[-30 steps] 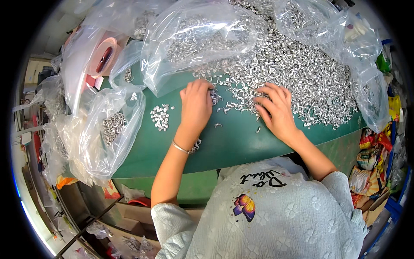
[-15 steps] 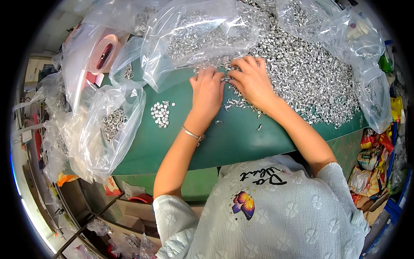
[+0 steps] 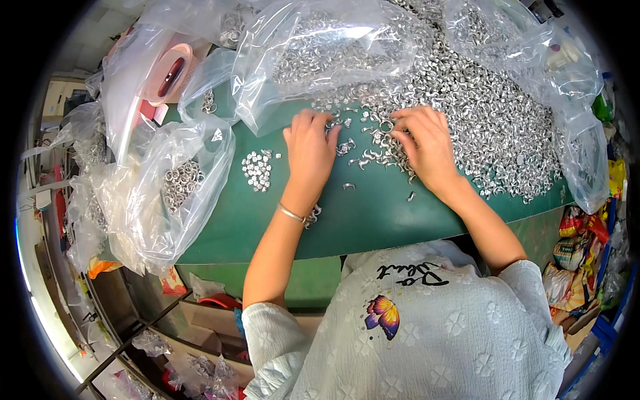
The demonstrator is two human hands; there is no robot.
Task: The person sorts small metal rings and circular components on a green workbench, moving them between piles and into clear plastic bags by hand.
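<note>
My left hand (image 3: 309, 155) is curled over the green tabletop, thumb and fingertips drawn in around something small that I cannot make out. Between the thumb and fingers of my right hand (image 3: 430, 150) is a silvery metal ring (image 3: 386, 125), at the near edge of a big heap of small curved metal pieces (image 3: 493, 127). A few loose metal pieces (image 3: 345, 147) lie between the two hands. Left of my left hand sits a small cluster of pale, shiny little pieces (image 3: 256, 171). More metal bits (image 3: 313, 216) show beside my left wrist, partly hidden by it.
A clear plastic bag (image 3: 320, 50) of metal pieces lies behind my hands. At the left, another clear bag (image 3: 207, 193) holds metal rings, near a pink container (image 3: 162, 95) with a dark red object. Colourful packages (image 3: 567, 283) stand at the right, beyond the green table (image 3: 373, 230).
My hands, close together before, have drawn apart: the right went right and nearer to me, the left slightly left. The ring in my right hand and the loose pieces between now show.
</note>
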